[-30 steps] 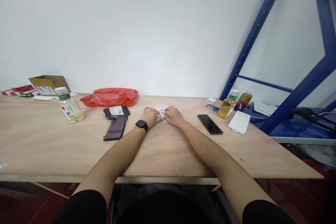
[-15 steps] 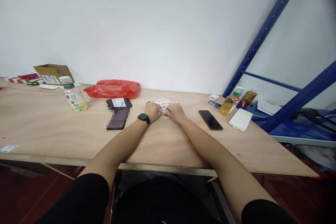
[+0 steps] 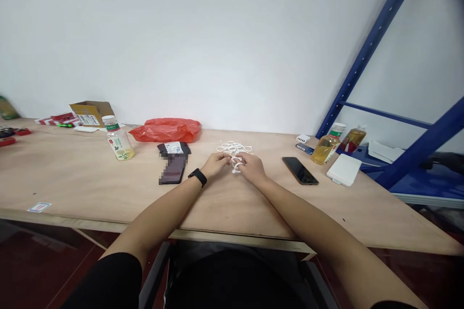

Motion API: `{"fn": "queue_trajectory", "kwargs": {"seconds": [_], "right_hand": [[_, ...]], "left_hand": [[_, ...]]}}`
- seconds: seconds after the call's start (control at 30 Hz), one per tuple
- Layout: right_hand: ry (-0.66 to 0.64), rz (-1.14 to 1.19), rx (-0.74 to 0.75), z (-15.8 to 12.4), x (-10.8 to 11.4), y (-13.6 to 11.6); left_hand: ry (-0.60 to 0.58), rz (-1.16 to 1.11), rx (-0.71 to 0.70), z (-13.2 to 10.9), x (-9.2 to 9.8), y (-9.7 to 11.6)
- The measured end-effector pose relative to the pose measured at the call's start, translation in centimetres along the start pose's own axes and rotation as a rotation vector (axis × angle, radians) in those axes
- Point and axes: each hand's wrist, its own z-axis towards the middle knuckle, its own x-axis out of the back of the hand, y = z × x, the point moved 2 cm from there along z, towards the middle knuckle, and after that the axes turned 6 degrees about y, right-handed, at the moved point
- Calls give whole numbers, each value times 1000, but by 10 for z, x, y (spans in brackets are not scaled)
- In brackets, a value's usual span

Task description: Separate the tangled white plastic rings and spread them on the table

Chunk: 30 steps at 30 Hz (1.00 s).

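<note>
White plastic rings point(image 3: 247, 148), some with small round eyelets, lie in a loose cluster on the wooden table in front of me. My right hand point(image 3: 253, 167) pinches one white ring point(image 3: 235, 170) at the near side of the cluster; its lower edge and eyelet show below the fingers. From the other side my left hand point(image 3: 216, 164), with a black watch point(image 3: 197, 177) on the wrist, meets the rings with thumb and forefinger closed. What sits between those left fingertips is too small to make out.
To the left are a dark phone-like object point(image 3: 174, 169), a red plastic bag point(image 3: 166, 130), a drink bottle point(image 3: 119, 142) and a cardboard box point(image 3: 93, 113). A phone point(image 3: 300, 170), a white case point(image 3: 343, 170) and a bottle point(image 3: 325, 148) stand or lie right, beside a blue metal frame point(image 3: 362, 70).
My hands have drawn slightly nearer each other, and the fingers that lay spread over the rings now pinch at their near edge. The view has shifted, moving the scene right and slightly down.
</note>
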Motion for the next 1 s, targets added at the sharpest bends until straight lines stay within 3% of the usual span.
{"fn": "queue_trajectory", "kwargs": {"seconds": [0.1,0.17,0.27,0.37,0.57,0.73,0.83,1.0], "right_hand": [[108,283,-302,-2,-3,1],[166,468,-450,-2,-6,4],[189,606,-524,-2,-13,5],[143,645,-472,-5,-19,-1],[-136,677,-347,-11,-22,-15],[-138,618,-146,-9,-9,-14],[-176,658,-108,-8,-5,-11],[-128,655,-121,-8,0,-13]], "left_hand": [[-19,-81,-77,-12,-2,6],[37,-71,-201,-17,-4,15],[132,-15,-338,-21,-8,28],[178,30,-412,-24,-9,35],[195,151,-377,-25,-2,27],[217,293,-392,-24,1,24],[202,387,-455,-24,1,27],[141,625,-586,-26,3,34]]}}
